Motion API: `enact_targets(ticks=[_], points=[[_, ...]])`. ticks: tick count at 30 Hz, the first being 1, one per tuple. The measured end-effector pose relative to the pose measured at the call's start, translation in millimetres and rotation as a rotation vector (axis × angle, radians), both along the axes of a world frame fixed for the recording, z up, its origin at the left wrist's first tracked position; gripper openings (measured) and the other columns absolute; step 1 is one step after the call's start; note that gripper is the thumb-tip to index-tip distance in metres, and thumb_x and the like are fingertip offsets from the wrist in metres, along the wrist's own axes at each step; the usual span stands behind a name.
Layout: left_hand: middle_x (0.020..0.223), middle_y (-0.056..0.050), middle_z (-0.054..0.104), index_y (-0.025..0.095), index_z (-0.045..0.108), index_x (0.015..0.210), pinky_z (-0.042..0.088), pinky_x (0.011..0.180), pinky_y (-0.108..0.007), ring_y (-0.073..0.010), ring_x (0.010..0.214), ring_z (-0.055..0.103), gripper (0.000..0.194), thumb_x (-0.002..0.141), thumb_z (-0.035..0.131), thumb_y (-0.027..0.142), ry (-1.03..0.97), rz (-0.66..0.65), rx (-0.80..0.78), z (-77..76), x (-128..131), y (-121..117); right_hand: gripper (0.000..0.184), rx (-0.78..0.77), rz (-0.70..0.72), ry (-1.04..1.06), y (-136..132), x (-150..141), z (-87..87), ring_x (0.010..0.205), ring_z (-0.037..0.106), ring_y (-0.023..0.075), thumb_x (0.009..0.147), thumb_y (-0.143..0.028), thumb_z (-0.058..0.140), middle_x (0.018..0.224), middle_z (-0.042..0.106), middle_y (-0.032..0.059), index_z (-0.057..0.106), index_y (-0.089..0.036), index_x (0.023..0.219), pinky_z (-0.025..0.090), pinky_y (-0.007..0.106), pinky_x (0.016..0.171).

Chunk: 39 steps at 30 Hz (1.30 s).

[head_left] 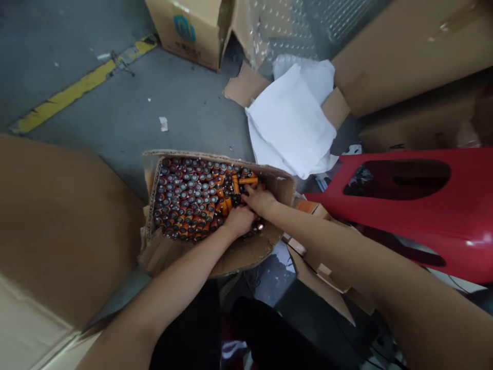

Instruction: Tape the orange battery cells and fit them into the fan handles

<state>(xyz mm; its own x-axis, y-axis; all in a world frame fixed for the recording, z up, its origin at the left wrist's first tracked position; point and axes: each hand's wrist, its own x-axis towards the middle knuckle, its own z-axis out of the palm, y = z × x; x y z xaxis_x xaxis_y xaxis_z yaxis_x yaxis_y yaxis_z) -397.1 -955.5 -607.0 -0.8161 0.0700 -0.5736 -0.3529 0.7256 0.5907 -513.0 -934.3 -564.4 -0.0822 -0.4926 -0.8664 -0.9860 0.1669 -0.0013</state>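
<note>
An open cardboard box (pixel 233 263) holds many small cylinders that look like batteries (pixel 188 192). Most stand upright in close rows, round metal ends facing up. Toward the right side several orange ones lie on their sides, among them one orange battery (pixel 248 181) near my right fingertips. My right hand (pixel 261 200) reaches into the right end of the box, fingers apart and touching the loose batteries. Beside it, my left hand (pixel 241 221) is curled down among the batteries; its fingertips are hidden, and I cannot see what they grip.
White foam sheets (pixel 292 121) lie behind the box on torn cardboard. A red shell with oval openings (pixel 404 216) stands on the right. Large cartons flank me, one cardboard carton (pixel 57 221) at left. A box with a blue logo (pixel 188 31) sits farther back near a yellow floor line (pixel 73 92).
</note>
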Motion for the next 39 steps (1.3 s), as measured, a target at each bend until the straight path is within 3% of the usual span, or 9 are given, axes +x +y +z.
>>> enact_targets(ticks=[8, 12, 16, 20, 23, 29, 34, 39], points=[[0.120, -0.016, 0.078, 0.024, 0.079, 0.126, 0.063, 0.093, -0.044, -0.0333, 0.112, 0.075, 0.040, 0.096, 0.055, 0.014, -0.006, -0.013, 0.006, 2.1, -2.2, -4.0, 0.051, 0.013, -0.025, 0.003, 0.3, -0.3, -4.5, 0.150, 0.045, 0.0426, 0.102, -0.008, 0.045, 0.173, 0.034, 0.0139, 0.064, -0.030, 0.144, 0.061, 0.056, 0.097], [0.122, -0.010, 0.078, 0.033, 0.082, 0.118, 0.062, 0.096, -0.040, -0.0300, 0.111, 0.076, 0.040, 0.090, 0.062, 0.013, 0.040, -0.040, 0.049, 11.9, 0.1, -16.7, 0.048, -0.018, -0.023, -0.018, 3.9, -5.0, -4.8, 0.147, 0.048, 0.0423, 0.103, -0.009, 0.047, 0.170, 0.040, 0.0144, 0.066, -0.028, 0.142, 0.063, 0.051, 0.094], [0.124, -0.009, 0.077, 0.038, 0.080, 0.125, 0.060, 0.101, -0.041, -0.0302, 0.114, 0.075, 0.044, 0.091, 0.063, 0.016, 0.052, -0.005, 0.070, 18.6, 4.8, -27.8, 0.044, -0.038, -0.030, -0.016, 4.2, -6.4, -4.5, 0.148, 0.047, 0.0420, 0.102, -0.011, 0.050, 0.167, 0.042, 0.0144, 0.068, -0.029, 0.138, 0.061, 0.053, 0.097], [0.126, -0.008, 0.077, 0.039, 0.080, 0.126, 0.058, 0.105, -0.040, -0.0291, 0.117, 0.074, 0.039, 0.093, 0.065, 0.024, 0.003, 0.095, 0.133, 10.8, 8.3, -28.0, 0.038, -0.043, -0.014, -0.018, -2.5, -6.3, -0.4, 0.140, 0.055, 0.0415, 0.102, -0.014, 0.055, 0.160, 0.050, 0.0167, 0.072, -0.027, 0.132, 0.063, 0.051, 0.092], [0.131, -0.004, 0.075, 0.040, 0.081, 0.123, 0.056, 0.107, -0.036, -0.0253, 0.119, 0.073, 0.041, 0.090, 0.066, 0.021, 0.019, 0.131, 0.192, -0.3, 12.0, -23.2, 0.036, -0.052, 0.004, -0.015, -6.1, -8.2, 3.6, 0.131, 0.063, 0.0381, 0.104, -0.015, 0.051, 0.152, 0.056, 0.0169, 0.075, -0.027, 0.127, 0.064, 0.047, 0.086], [0.132, -0.004, 0.074, 0.039, 0.079, 0.125, 0.056, 0.107, -0.037, -0.0262, 0.119, 0.071, 0.041, 0.087, 0.071, 0.026, 0.054, 0.098, 0.272, -15.3, 21.2, -9.3, 0.038, -0.066, 0.013, -0.016, -5.3, -7.8, 1.2, 0.127, 0.066, 0.0372, 0.105, -0.014, 0.048, 0.150, 0.059, 0.0182, 0.080, -0.025, 0.122, 0.063, 0.046, 0.089], [0.132, -0.008, 0.073, 0.035, 0.081, 0.123, 0.053, 0.113, -0.043, -0.0296, 0.123, 0.068, 0.041, 0.086, 0.070, 0.023, 0.074, 0.011, 0.271, -13.5, 19.4, -5.6, 0.035, -0.035, -0.012, 0.029, -7.5, 1.5, -4.6, 0.141, 0.055, 0.0474, 0.098, -0.010, 0.056, 0.154, 0.058, 0.0212, 0.081, -0.021, 0.121, 0.059, 0.061, 0.097], [0.148, -0.006, 0.064, 0.035, 0.079, 0.127, 0.055, 0.112, -0.044, -0.0325, 0.127, 0.065, 0.050, 0.078, 0.080, 0.026, 0.013, 0.048, 0.217, -2.5, 16.7, -10.0, 0.036, -0.062, -0.005, 0.033, -12.5, -0.8, 5.8, 0.134, 0.063, 0.0423, 0.101, -0.009, 0.050, 0.148, 0.063, 0.0235, 0.081, -0.015, 0.118, 0.062, 0.052, 0.093]])
